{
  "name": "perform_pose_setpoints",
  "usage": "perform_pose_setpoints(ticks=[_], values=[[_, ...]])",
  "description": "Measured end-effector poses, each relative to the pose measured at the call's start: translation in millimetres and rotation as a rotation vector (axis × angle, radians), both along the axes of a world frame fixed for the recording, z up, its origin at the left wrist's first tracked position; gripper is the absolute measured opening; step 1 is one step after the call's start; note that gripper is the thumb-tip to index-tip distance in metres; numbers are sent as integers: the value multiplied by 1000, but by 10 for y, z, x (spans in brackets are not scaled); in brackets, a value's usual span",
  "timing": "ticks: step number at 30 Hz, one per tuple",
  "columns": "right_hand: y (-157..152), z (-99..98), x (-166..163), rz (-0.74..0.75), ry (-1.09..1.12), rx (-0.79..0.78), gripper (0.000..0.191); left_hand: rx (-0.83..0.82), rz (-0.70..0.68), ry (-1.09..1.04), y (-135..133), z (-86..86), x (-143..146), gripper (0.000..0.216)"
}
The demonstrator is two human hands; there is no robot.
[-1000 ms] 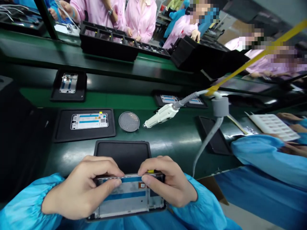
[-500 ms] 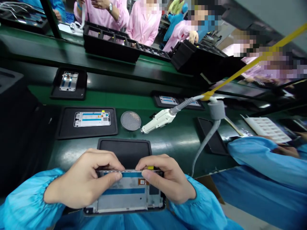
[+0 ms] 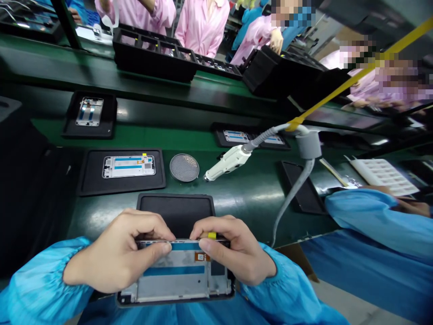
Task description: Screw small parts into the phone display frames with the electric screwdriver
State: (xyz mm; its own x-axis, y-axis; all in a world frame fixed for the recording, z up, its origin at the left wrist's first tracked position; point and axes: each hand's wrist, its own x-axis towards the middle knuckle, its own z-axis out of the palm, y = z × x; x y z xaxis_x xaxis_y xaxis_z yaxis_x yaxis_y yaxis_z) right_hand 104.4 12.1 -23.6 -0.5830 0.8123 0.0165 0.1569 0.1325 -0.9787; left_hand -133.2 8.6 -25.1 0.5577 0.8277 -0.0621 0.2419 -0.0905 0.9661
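I hold a phone frame [image 3: 179, 277], silver with blue strips and a small yellow tab, low in front of me. My left hand [image 3: 118, 257] grips its left upper edge, thumb pressed on the face. My right hand [image 3: 233, 253] pinches the upper right edge near the yellow tab. Just beyond my fingers lies an empty black tray [image 3: 176, 210] on the green conveyor belt [image 3: 243, 194].
A second tray with a phone frame [image 3: 128, 166] lies to the left, beside a round mesh dish [image 3: 184, 167]. A white electric screwdriver [image 3: 228, 162] hangs on a grey cable. A neighbour's blue sleeve [image 3: 379, 221] is at right. People in pink stand beyond black bins [image 3: 152, 56].
Both hands keep their grip on the phone frame and have barely shifted. The view has drifted a little.
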Motion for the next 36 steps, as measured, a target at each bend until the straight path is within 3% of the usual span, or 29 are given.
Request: perform_pose_setpoints(ticks=[36], values=[[46, -62, 0, -46, 43, 11, 14, -1, -6, 3, 47, -42, 23, 15]])
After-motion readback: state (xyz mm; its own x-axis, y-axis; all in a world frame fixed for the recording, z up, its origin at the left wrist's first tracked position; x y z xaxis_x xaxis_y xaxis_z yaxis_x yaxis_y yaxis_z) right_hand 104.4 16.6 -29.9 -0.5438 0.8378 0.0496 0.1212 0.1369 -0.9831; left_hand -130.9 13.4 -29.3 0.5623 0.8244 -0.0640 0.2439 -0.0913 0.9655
